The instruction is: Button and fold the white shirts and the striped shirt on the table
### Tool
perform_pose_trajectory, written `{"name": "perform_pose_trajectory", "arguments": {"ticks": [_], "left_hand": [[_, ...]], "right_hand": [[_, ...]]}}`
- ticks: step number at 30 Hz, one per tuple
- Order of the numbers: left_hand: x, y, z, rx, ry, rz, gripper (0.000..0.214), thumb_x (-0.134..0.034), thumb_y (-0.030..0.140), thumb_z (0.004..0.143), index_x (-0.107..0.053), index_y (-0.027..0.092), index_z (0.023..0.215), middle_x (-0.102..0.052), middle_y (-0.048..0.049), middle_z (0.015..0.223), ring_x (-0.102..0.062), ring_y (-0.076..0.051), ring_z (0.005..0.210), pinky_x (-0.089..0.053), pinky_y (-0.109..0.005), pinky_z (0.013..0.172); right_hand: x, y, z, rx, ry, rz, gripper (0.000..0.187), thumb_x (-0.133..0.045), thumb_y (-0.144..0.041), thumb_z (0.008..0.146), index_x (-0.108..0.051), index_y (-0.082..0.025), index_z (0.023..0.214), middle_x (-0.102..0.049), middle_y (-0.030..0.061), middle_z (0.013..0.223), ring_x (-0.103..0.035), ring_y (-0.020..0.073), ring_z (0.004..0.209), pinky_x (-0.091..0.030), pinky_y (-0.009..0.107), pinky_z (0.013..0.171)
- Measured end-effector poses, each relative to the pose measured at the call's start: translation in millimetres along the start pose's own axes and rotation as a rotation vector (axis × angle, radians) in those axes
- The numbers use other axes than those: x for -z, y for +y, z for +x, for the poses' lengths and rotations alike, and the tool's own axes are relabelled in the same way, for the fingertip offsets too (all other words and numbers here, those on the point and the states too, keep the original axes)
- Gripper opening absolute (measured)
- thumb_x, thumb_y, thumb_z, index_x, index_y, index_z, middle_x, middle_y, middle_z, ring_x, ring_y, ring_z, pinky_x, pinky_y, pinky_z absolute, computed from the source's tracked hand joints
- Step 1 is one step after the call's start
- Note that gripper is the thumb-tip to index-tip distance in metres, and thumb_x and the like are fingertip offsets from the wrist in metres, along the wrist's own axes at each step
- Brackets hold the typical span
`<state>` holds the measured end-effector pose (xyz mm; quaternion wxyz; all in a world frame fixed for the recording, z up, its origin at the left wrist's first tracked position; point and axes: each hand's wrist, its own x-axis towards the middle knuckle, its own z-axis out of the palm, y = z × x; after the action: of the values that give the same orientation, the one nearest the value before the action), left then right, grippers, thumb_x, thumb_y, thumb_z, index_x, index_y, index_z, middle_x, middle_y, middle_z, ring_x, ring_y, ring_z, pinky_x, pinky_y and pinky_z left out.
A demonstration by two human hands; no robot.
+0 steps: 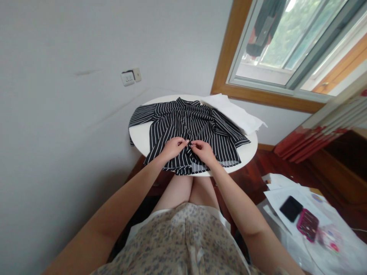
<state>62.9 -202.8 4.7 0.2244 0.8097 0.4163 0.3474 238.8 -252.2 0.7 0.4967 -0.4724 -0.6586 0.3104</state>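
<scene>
A black shirt with white stripes [197, 124] lies spread on a round white table [140, 139], its collar toward the wall and its sleeves out to both sides. Over the lower part of the front opening, my left hand [174, 148] pinches the shirt's edge between thumb and fingers. Close beside it, fingertips nearly touching, my right hand [203, 150] is closed on the same front edge. The cloth bunches up a little between them. Whether a button sits in the fingers is too small to tell. Below the hands, the hem is partly folded over.
White paper or cloth [236, 112] lies at the table's back right. A wall with a socket [127, 78] stands behind, and a wood-framed window [275, 97] to the right. Lower right, a surface carries papers, a black flat object [291, 209] and a pink case [308, 225].
</scene>
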Motion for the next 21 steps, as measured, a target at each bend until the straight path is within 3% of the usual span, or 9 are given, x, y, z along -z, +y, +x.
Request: {"name": "perform_pose_trajectory", "arguments": {"ticks": [5,10,14,21], "left_hand": [[0.9,0.2,0.1,-0.002,0.002,0.047,0.041,-0.043,0.048,0.091,-0.063,0.019,0.07,-0.062,-0.0014,0.072,-0.055,-0.016,0.071,-0.038,-0.027,0.063],[1.5,-0.6,0.6,-0.05,-0.021,0.09,0.038,-0.04,0.041,0.093,-0.061,0.019,0.07,-0.062,-0.002,0.075,-0.056,-0.016,0.075,-0.039,-0.028,0.068],[0.9,-2.0,1.4,-0.068,-0.034,0.094,0.037,-0.039,0.039,0.094,-0.059,0.019,0.071,-0.061,-0.0025,0.076,-0.056,-0.017,0.078,-0.04,-0.029,0.072],[1.1,-4.0,2.4,-0.097,-0.059,0.054,0.035,-0.038,0.038,0.094,-0.06,0.019,0.075,-0.063,-0.0027,0.082,-0.057,-0.017,0.082,-0.042,-0.029,0.076]], "right_hand": [[0.4,-1.2,0.3,-0.057,0.02,0.062,0.029,-0.054,-0.04,0.085,-0.073,-0.018,0.092,-0.069,0.0027,0.077,-0.062,0.0145,0.069,-0.049,0.028,0.071],[0.2,2.4,2.6,-0.068,-0.058,0.2,0.028,-0.062,-0.04,0.08,-0.072,-0.019,0.094,-0.071,0.0034,0.082,-0.065,0.016,0.075,-0.051,0.031,0.076],[-0.8,5.7,4.7,-0.084,-0.025,0.212,0.026,-0.067,-0.037,0.075,-0.072,-0.018,0.092,-0.072,0.0047,0.088,-0.065,0.0156,0.077,-0.051,0.031,0.076],[-3.4,6.2,8.1,-0.115,-0.017,0.199,0.029,-0.072,-0.039,0.069,-0.069,-0.017,0.087,-0.066,0.0006,0.073,-0.061,0.0136,0.068,-0.051,0.027,0.069]]}}
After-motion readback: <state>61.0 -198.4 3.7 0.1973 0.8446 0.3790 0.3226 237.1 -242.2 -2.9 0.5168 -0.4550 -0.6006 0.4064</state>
